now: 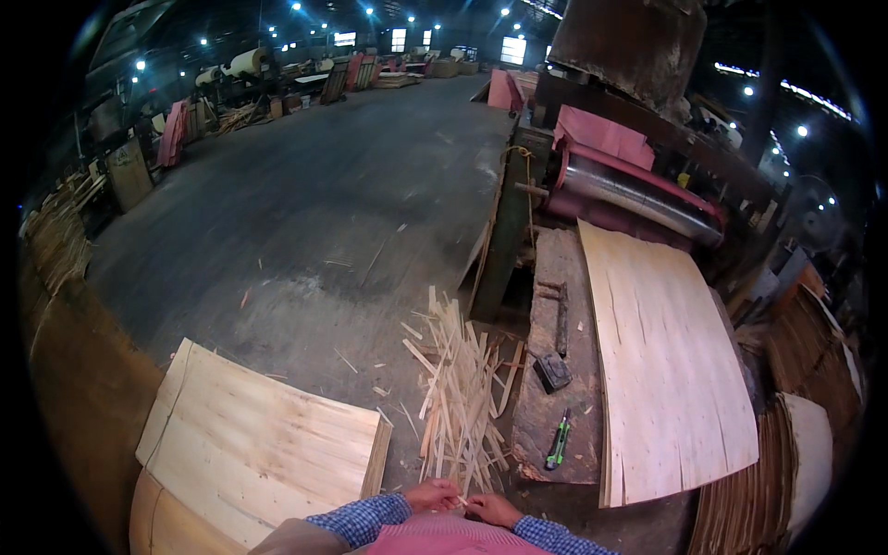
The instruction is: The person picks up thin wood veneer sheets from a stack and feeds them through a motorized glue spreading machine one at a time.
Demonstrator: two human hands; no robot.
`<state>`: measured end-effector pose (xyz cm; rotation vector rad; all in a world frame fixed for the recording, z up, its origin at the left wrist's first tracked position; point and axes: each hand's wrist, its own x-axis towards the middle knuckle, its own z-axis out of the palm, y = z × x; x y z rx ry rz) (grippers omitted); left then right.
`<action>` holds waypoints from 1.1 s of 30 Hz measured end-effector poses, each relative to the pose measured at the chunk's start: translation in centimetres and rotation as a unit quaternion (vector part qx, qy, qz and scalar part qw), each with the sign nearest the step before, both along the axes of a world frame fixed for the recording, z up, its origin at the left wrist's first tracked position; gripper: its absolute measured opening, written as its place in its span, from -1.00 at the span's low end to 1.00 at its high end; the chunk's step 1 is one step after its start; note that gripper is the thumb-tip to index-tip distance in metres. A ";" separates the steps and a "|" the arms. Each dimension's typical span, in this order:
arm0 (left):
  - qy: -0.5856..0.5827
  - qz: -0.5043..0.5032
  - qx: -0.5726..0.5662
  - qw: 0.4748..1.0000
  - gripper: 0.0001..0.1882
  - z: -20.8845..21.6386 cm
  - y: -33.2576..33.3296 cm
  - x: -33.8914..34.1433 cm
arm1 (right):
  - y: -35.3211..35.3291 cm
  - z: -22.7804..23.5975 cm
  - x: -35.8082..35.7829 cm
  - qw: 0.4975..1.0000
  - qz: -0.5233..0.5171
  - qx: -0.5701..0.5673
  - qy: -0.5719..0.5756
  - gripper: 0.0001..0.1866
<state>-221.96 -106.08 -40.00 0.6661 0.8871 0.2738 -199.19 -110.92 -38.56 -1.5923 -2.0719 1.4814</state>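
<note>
A worker's two hands meet close to the body at the lower edge of the view, the left hand [432,496] and right hand [493,508] pinching between them what appears to be a small pale sliver of wood [462,500]; at this size its shape is hard to make out. Fingers of both hands are curled in on the piece, fingertips nearly touching.

Just beyond the fingertips lies a loose heap of thin wood strips [460,393] on the concrete floor, fanning away from the hands. To the right of the fingers, past the heap, a worn bench plank [555,388] carries a green-handled utility knife [558,440] and a dark block-like tool [552,371]. Farther right, a wide veneer sheet [666,370] drapes from the steel roller [638,196] of a machine. To the left of the fingers sits a stack of veneer sheets [259,444].

Judging by the heap, a good deal of trimming already lies cut on the floor; the draped sheet looks whole, and the knife rests unused, well apart from either hand.
</note>
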 end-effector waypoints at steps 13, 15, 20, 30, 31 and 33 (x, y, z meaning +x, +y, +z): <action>-0.030 -0.045 -0.039 0.998 -0.83 -3.8 2.7 -6.0 | 0.0 -1.7 -5.7 0.994 -0.101 -0.026 0.030 -0.69; -0.015 -0.038 -0.019 0.999 -0.84 -2.8 2.5 -7.7 | 0.9 -1.9 -6.7 0.993 -0.107 -0.024 0.034 -0.73; 0.005 -0.136 0.208 0.969 -0.83 -2.6 3.5 -10.4 | 4.1 0.6 -9.5 1.000 -0.008 0.029 0.005 -0.68; 0.042 -0.090 0.223 0.970 -0.79 -4.7 2.7 -9.3 | 5.3 1.7 -9.8 0.999 -0.038 0.022 0.021 -0.69; 0.059 -0.101 0.232 0.966 -0.78 -4.4 2.7 -8.9 | 5.0 1.7 -9.2 0.999 -0.042 0.019 0.010 -0.68; 0.063 -0.117 0.239 0.962 -0.78 -3.6 2.7 -8.0 | 5.0 0.7 -8.1 0.999 -0.026 0.033 -0.007 -0.68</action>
